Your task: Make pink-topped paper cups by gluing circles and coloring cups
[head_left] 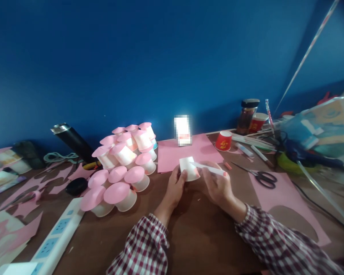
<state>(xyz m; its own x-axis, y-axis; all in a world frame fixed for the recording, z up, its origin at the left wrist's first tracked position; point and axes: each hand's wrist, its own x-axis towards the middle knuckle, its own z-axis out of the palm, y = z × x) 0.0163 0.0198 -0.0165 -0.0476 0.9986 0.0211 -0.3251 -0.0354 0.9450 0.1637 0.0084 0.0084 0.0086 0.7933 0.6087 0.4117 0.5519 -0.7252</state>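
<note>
Here, white cup point(187, 167) pinched in left grip point(176, 186), just beside right grip point(218, 188), which pinches a marker point(210, 168) pointed cupward.

I wear loose sleeves point(145, 246) in a maroon-and-white check, softly gathered at the cuffs point(247, 217).
</note>
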